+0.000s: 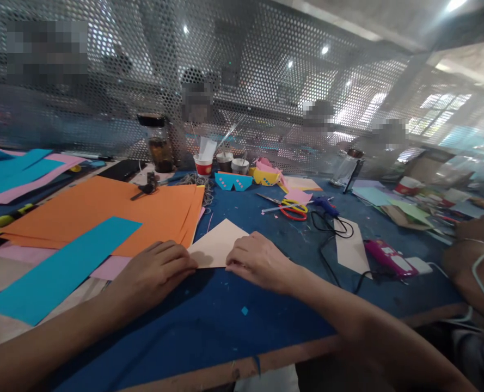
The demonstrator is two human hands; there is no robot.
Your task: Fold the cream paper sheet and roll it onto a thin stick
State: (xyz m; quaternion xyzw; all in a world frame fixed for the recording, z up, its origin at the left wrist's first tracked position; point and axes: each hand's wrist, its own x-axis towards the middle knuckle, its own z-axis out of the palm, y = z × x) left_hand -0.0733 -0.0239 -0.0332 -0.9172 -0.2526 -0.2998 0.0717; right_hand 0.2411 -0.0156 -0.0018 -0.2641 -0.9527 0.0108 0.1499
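Covering most of the view, a blue tabletop (266, 305) with a worn wooden near edge runs up to a perforated metal screen (266, 81) along its far edge; blurred figures and ceiling lights show through the holes.

Toward the left edge lie pink and blue sheets, then a fanned stack of orange paper (103, 209) with a teal strip (62, 267) laid slantwise across its near corner. A dark-lidded jar (160, 144) stands against the screen, and a red paper cup (203, 165) and two small cups stand beside it. A blue papercraft piece (233, 181) and a yellow one (266, 175) sit just in front of them. Right of centre are yellow-and-red scissors (286, 208), a blue glue gun (325, 206) and its black cable (327, 239), which loops over a cream offcut (350, 247). At the right edge rests another person's forearm (470, 256).

A cream paper triangle (217, 245) lies flat near the tabletop's middle, its left corner touching the orange stack. The left hand (154, 272) is palm down, its bent fingertips pressing the triangle's near left corner. The right hand (258, 261), also palm down, presses its near right corner. The two hands sit slightly apart, gripping nothing, and nothing blocks them.
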